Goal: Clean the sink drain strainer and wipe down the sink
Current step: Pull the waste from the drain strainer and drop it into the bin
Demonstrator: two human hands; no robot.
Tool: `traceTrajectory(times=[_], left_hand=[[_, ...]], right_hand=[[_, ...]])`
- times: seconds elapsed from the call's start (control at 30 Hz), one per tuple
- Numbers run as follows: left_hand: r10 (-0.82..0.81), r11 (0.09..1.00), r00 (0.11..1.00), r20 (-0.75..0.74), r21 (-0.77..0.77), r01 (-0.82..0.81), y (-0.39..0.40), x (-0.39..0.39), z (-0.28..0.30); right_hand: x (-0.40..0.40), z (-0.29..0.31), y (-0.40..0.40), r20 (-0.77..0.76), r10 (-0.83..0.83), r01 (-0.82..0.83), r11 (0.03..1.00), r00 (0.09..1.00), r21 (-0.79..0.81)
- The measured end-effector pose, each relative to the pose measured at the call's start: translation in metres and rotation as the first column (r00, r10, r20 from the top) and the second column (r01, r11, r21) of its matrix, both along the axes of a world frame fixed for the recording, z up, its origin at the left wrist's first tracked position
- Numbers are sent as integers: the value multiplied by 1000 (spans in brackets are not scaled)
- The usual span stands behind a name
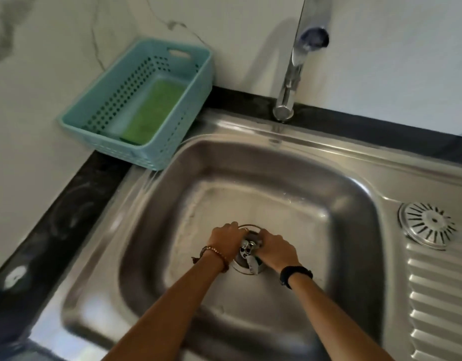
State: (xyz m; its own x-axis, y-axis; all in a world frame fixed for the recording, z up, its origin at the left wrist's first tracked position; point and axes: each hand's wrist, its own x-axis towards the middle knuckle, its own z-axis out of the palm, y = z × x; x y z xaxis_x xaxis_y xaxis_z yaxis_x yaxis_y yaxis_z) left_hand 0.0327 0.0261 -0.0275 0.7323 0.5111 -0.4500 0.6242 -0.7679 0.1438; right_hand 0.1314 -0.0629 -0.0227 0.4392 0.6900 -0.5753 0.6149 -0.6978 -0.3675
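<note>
blue basket (157, 142) (green sponge (151, 113) inside) beside faucet (289, 82).

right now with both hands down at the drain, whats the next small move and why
Probably lift the strainer straight up out of the drain: the left hand and right hand both grip it, and it sits low in the sink.

The person is wearing no sleeves — both forearms are showing bare. A beaded bracelet (216, 254) is circling the left wrist; a black watch band (295, 274) is wrapping the right.
</note>
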Motion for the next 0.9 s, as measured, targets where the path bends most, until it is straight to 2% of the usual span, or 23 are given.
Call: traceTrajectory(times=[0.17, 0.27, 0.33, 0.43, 0.5, 0.6, 0.7, 0.77, 0.83, 0.9], left_hand=[[-136, 986, 981, -136, 81, 148, 0, 4, -17], [-155, 983, 980, -123, 83, 166, 1, 3, -16], [-64, 996, 996, -59, 62, 68, 2, 1, -11], [269, 961, 959, 91, -91, -261, 2, -5, 4], [451, 878, 887, 102, -230, -420, 2, -11, 18], [634, 722, 763, 128, -452, -524, 0, -24, 43], [788, 545, 583, 197, -663, -513, -9, -45, 70], [889, 398, 405, 213, -795, -458, -19, -63, 89], [952, 278, 233, 200, -884, -375, -29, -87, 108], [976, 216, 85, 199, -922, -321, -43, -116, 123]], right_hand=[[-11, -25, 3, 176, 110, -102, 993, 978, -52], [-9, -26, 2, 164, 87, -81, 996, 983, -40], [-5, -19, 1, 75, -33, 29, 998, 997, 48], [3, -4, -4, -193, -281, 318, 927, 940, 199], [6, 10, -7, -388, -391, 492, 845, 835, 208], [3, 34, -7, -566, -457, 641, 747, 687, 175], [-11, 61, -4, -687, -465, 723, 679, 559, 129], [-27, 81, -5, -753, -423, 738, 663, 505, 122], [-54, 101, -7, -796, -378, 724, 682, 473, 106], [-90, 119, -7, -830, -322, 687, 720, 456, 98]])
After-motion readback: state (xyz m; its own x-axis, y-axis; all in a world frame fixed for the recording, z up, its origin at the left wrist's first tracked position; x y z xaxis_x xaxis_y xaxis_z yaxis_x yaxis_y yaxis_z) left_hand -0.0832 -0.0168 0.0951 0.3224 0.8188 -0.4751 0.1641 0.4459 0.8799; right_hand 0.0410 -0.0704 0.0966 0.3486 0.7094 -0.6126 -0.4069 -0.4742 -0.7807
